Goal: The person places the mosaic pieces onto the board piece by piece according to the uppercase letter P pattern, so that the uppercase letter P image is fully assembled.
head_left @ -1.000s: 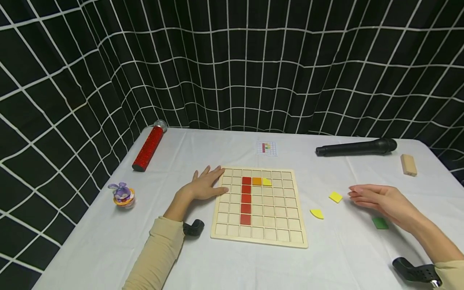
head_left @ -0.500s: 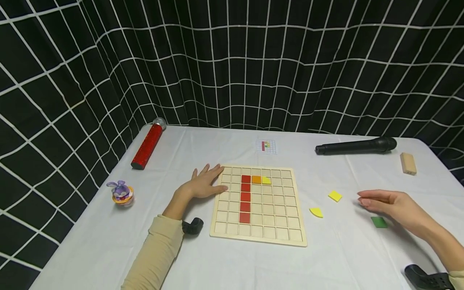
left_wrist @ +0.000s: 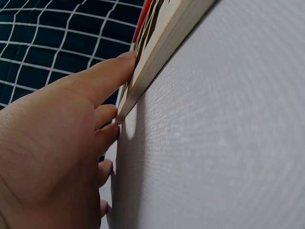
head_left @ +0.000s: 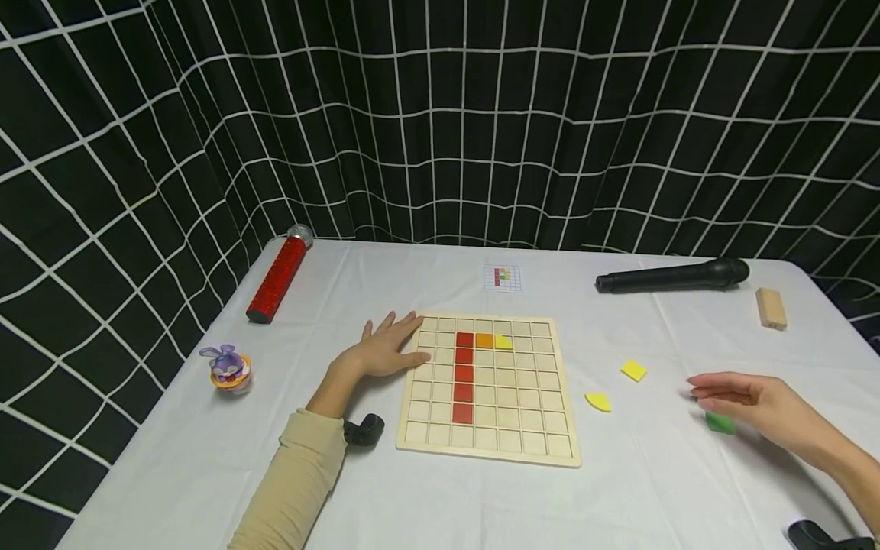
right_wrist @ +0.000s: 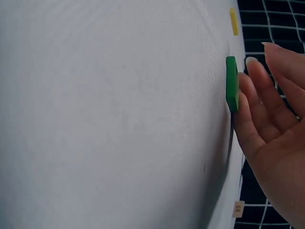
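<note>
My left hand [head_left: 381,349] rests spread at the left edge of a wooden grid board [head_left: 488,441], its thumb lying on the rim; the left wrist view shows the thumb on the board's edge [left_wrist: 151,67]. A column of red tiles [head_left: 464,373] fills part of the board, with an orange tile [head_left: 484,341] and a yellow tile [head_left: 503,342] to the right of its top. Over the table at the right, my right hand [head_left: 773,409] holds nothing, fingers loosely bent. It partly covers a green tile [head_left: 719,423], which lies on the cloth in the right wrist view [right_wrist: 231,83].
A yellow square tile [head_left: 633,371] and a yellow rounded tile [head_left: 598,402] lie right of the board. Behind are a small pattern card [head_left: 503,278], a black microphone [head_left: 672,276] and a wooden block [head_left: 771,308]. A red microphone [head_left: 278,276] and a purple rabbit toy [head_left: 228,370] stand left.
My right hand has moved right and toward me, from near the yellow square tile to over the green tile. My left hand has stayed on the board's edge.
</note>
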Demonstrator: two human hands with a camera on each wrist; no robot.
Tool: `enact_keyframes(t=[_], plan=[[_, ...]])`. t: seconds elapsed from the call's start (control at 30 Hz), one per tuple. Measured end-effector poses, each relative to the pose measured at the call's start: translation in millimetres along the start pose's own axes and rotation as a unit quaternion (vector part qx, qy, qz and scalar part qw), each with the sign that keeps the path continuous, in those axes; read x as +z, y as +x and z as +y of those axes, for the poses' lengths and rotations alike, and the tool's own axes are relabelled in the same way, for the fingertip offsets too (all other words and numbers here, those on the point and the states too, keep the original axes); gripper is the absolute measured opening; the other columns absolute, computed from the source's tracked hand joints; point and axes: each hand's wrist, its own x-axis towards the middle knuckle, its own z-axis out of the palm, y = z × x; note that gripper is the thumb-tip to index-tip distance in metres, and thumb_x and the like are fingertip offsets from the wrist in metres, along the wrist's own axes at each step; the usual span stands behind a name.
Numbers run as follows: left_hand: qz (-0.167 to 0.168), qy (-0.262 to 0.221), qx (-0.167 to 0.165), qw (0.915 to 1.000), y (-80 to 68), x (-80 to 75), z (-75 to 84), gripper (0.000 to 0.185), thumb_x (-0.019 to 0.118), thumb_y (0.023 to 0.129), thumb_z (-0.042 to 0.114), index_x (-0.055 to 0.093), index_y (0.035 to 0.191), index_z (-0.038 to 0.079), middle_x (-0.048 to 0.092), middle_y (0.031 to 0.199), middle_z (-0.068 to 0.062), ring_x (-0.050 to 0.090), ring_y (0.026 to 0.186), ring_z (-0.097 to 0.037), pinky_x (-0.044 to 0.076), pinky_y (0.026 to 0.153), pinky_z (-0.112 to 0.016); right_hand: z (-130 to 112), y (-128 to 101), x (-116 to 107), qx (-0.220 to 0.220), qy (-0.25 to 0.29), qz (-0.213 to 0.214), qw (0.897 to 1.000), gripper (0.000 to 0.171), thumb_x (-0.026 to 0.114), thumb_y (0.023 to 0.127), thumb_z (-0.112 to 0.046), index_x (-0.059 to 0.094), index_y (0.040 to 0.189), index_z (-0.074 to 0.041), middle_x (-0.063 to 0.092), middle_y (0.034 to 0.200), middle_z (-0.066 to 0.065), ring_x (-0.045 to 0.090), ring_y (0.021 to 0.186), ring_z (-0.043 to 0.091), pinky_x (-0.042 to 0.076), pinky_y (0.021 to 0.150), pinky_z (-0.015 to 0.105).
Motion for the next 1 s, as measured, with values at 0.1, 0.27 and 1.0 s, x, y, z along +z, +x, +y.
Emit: enact_keyframes(t=[0.1,0.27,1.0], plan=[[0.001,-0.002,-0.001,1.0,-0.1,0.6,-0.2,0.077,0.051,0.094,0.05,0.022,0.153,0.012,0.016,0.157,-0.006,0.002,0.144,-0.032,-0.005,0.11,-0.058,1.4,-3.3,-0.6,-0.02,0.005,-0.005,1.0,0.053,0.069,0.089,-0.025,0.054,0.128,0.007,0.061,0.12,0.023,0.057,0.091,-0.009,0.05,0.073,0.016],[0.003,-0.008,0.0,1.0,-0.1,0.8,0.2,0.077,0.052,0.093,0.05,0.022,0.153,0.011,0.016,0.157,-0.007,0.002,0.144,-0.033,-0.005,0.11,-0.059,6.6,-8.5,-2.6,-0.067,0.004,0.003,0.998,0.049,0.073,0.085,-0.015,0.056,0.125,0.007,0.066,0.112,0.011,0.061,0.09,-0.002,0.052,0.07,0.019],[0.007,-0.007,0.008,0.9999,-0.4,-0.1,0.6,0.076,0.052,0.094,0.048,0.023,0.152,0.009,0.017,0.157,-0.008,0.003,0.143,-0.034,-0.004,0.11,-0.06,16.1,-18.8,2.3,-0.081,-0.045,0.02,0.996,0.052,0.078,0.075,-0.002,0.057,0.121,0.01,0.063,0.11,0.017,0.055,0.085,-0.007,0.051,0.068,0.016]])
